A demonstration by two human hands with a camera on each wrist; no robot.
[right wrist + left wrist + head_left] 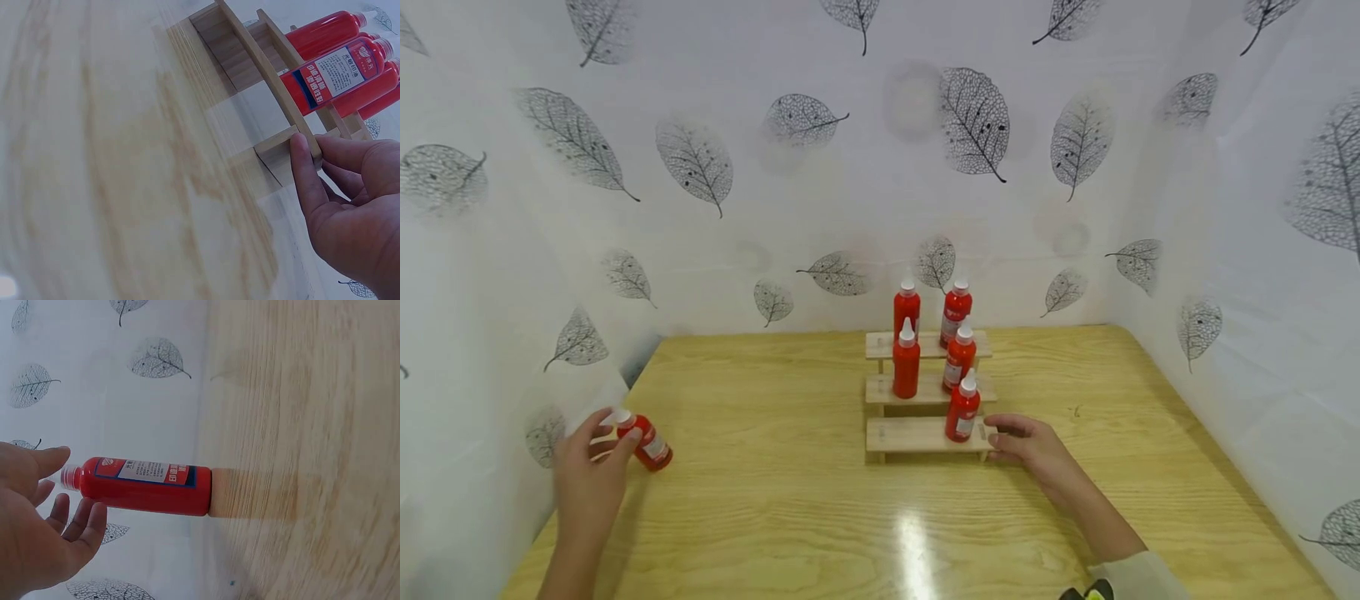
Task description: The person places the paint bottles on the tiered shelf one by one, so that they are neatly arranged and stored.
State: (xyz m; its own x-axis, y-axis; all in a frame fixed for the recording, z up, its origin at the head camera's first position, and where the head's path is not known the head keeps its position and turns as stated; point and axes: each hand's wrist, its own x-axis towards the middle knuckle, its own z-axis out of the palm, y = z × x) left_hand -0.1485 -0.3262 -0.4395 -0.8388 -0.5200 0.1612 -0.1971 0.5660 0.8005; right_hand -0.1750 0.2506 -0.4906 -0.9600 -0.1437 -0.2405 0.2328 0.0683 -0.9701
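At the far left of the head view, my left hand [591, 458] is around the white-capped top of a red bottle [651, 447]. In the left wrist view the bottle [147, 487] stands with its base on the table. The thumb and loosely bent fingers are spread to either side of its cap. My right hand [1033, 450] pinches the right end of the bottom step of a wooden tiered rack [910, 433]. The right wrist view shows the thumb and fingers on the corner of that step. A red bottle [962, 414] stands on this step.
More red bottles stand on the upper steps: a left one [906, 367] and a right one [959, 362] on the middle step, two on the top. White leaf-print sheeting [865, 200] surrounds the wooden table [760, 517] at the back and sides.
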